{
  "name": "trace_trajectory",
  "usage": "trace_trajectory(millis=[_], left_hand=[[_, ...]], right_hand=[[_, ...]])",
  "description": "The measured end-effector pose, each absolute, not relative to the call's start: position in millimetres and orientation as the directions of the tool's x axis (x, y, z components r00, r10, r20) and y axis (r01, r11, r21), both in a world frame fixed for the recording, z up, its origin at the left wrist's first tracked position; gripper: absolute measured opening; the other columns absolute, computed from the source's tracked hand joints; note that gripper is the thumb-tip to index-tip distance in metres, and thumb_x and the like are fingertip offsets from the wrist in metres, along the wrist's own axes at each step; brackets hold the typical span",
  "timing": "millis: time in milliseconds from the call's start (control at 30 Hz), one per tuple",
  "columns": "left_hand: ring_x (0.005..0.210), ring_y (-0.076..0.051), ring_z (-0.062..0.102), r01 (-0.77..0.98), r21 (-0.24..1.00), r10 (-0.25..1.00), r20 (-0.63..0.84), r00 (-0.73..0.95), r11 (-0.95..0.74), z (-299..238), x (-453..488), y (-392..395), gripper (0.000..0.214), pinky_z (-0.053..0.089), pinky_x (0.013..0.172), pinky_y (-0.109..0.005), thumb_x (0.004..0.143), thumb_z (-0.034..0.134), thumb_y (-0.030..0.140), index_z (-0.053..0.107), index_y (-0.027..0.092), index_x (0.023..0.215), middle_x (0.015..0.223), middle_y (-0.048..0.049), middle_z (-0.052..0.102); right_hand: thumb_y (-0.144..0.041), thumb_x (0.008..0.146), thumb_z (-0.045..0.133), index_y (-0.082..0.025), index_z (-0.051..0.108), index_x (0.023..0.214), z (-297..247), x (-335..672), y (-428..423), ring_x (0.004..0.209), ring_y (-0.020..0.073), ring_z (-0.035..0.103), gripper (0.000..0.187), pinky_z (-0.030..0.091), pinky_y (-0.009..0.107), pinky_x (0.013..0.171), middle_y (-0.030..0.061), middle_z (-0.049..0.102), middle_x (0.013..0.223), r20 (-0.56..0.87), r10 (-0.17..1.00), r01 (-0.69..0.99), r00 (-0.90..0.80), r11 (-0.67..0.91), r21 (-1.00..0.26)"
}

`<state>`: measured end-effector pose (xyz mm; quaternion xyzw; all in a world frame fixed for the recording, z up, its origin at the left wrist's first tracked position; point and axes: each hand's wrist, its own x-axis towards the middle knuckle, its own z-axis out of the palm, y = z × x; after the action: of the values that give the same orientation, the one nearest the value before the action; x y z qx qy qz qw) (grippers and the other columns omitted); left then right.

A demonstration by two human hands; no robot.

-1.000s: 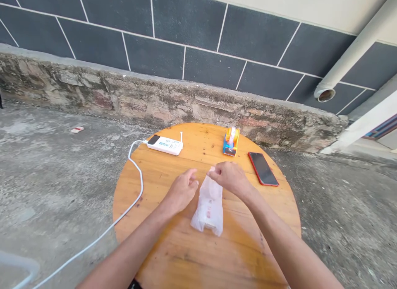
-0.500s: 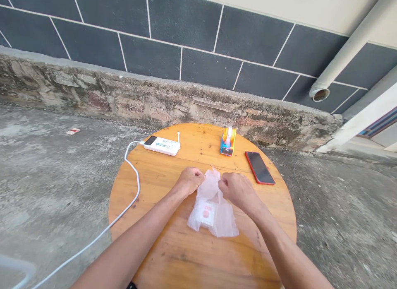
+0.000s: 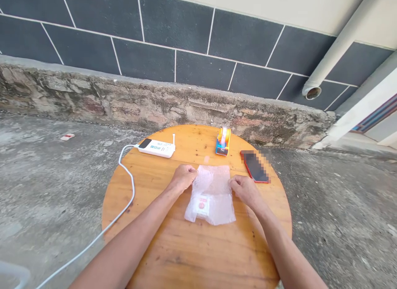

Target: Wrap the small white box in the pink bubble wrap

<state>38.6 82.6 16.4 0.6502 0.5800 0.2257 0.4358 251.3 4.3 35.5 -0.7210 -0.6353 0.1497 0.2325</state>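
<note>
A translucent pinkish sheet of bubble wrap [image 3: 217,185] lies spread on the round wooden table [image 3: 186,256]. Under or inside its lower left part sits a small white box [image 3: 202,205] with red print; I cannot tell which. My left hand [image 3: 185,175] pinches the sheet's upper left edge between closed fingers. Opposite it, my right hand [image 3: 243,187] grips the right edge, thumb against curled fingers. Just above the sheet, a small pale pink patch [image 3: 206,159] shows on the wood.
Behind the sheet stands a yellow and blue tape dispenser [image 3: 223,142]. A phone with a red rim [image 3: 256,167] lies to the right. At the back left is a white power strip-like device [image 3: 157,148], its white cable [image 3: 134,185] running over the table's left edge. A stone-based wall [image 3: 149,100] rises behind.
The bubble wrap, bunched narrow at its top before, is now pulled out flat and wide. My hands have moved apart with its edges. The view has shifted slightly.
</note>
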Motion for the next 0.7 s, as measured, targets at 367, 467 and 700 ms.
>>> trace_trajectory(millis=[367, 467, 700], left_hand=[[0.057, -0.016, 0.053, 0.729, 0.650, 0.956, -0.014, 0.294, -0.215, 56, 34, 55, 0.028, 0.028, 0.050, -0.024, 0.063, 0.067, 0.046, 0.055, 0.021, 0.057, 0.058, 0.0018, 0.060], [0.053, -0.016, 0.051, 0.751, 0.602, 0.934, -0.026, 0.357, -0.271, 60, 42, 54, 0.026, 0.025, 0.050, -0.024, 0.057, 0.070, 0.039, 0.051, 0.021, 0.050, 0.049, 0.0031, 0.054], [0.051, -0.014, 0.049, 0.762, 0.571, 0.925, -0.009, 0.379, -0.306, 63, 30, 57, 0.012, 0.025, 0.050, -0.025, 0.059, 0.057, 0.017, 0.054, 0.020, 0.048, 0.049, 0.0032, 0.054]], right_hand=[[-0.050, 0.086, 0.042, -0.021, 0.042, 0.051, 19, 249, 2, 0.047, 0.0122, 0.042, 0.046, 0.025, 0.023, 0.046, -0.0032, 0.045, 0.046, 0.115, 0.977, 0.808, 0.180, -0.080, -0.584], [-0.047, 0.081, 0.049, -0.020, 0.043, 0.052, 18, 246, 0, 0.048, 0.0124, 0.043, 0.041, 0.025, 0.023, 0.046, -0.0030, 0.048, 0.049, 0.111, 0.974, 0.810, 0.198, -0.099, -0.578], [-0.042, 0.080, 0.050, -0.020, 0.051, 0.057, 13, 244, -4, 0.051, 0.0139, 0.046, 0.032, 0.029, 0.023, 0.049, -0.0020, 0.053, 0.053, 0.134, 0.962, 0.809, 0.237, -0.119, -0.576]])
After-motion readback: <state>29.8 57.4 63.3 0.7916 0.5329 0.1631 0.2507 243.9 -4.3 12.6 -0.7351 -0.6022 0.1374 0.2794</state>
